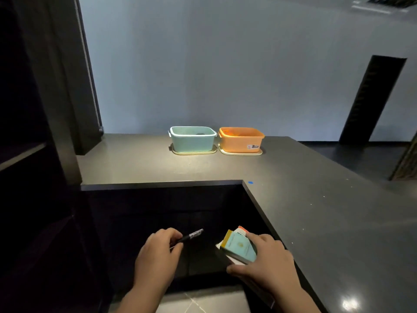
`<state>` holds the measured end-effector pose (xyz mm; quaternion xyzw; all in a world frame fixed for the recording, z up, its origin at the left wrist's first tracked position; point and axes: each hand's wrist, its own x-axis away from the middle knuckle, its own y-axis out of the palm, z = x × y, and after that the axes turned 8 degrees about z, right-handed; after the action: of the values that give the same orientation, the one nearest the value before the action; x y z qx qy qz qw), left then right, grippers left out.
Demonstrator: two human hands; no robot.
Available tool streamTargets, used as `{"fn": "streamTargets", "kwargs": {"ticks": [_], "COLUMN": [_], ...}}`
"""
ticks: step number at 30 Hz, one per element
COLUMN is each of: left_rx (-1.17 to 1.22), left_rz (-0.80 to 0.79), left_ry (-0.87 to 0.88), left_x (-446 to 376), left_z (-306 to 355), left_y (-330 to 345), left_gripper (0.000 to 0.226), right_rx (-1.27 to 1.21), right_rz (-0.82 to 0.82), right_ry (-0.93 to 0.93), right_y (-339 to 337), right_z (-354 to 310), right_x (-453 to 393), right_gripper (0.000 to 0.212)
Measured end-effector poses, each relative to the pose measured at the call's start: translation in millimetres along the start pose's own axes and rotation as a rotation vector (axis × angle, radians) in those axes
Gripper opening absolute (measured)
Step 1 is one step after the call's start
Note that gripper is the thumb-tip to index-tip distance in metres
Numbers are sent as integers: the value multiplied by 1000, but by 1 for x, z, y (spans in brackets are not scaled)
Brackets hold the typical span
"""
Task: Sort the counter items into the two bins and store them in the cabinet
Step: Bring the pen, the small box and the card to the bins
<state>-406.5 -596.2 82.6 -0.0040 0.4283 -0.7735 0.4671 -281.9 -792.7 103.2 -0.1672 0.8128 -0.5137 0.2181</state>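
Bins, teal (193, 139) and orange (241, 139), sit beyond my hands: left (155, 256) pinches a pen (190, 236), right (268, 265) grips small boxes (239, 247).

— What can be read anywhere on the counter?

— The word "Bear" is printed in dark letters on a small white sticker (253, 147), which is stuck low on the front wall of the orange bin (240, 140), near its right corner. A small reddish mark is seen just left of the word, but it is too blurred to be made out.

— And on the things that are held?

— Faint print and a round emblem are seen on the pale blue cover of the booklet (241, 247) gripped by the right hand (268, 263), yet nothing there can be read. Markings on the clear part of the pen (190, 236) held by the left hand (155, 254) are likewise illegible.
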Motion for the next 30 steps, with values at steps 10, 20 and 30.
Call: {"fn": "streamTargets", "kwargs": {"ticks": [10, 20, 30], "left_rx": [42, 27, 89], "left_rz": [41, -10, 90], "left_ry": [14, -70, -44], "left_x": [-189, -330, -544], "left_z": [37, 10, -33], "left_y": [115, 196, 255], "left_gripper": [14, 7, 12], "right_rx": [4, -4, 28], "right_rz": [5, -24, 15], "right_ry": [-9, 1, 28], "right_y": [8, 56, 101], "right_z": [37, 27, -34], "right_x": [-225, -385, -578], "right_gripper": [104, 98, 99]}}
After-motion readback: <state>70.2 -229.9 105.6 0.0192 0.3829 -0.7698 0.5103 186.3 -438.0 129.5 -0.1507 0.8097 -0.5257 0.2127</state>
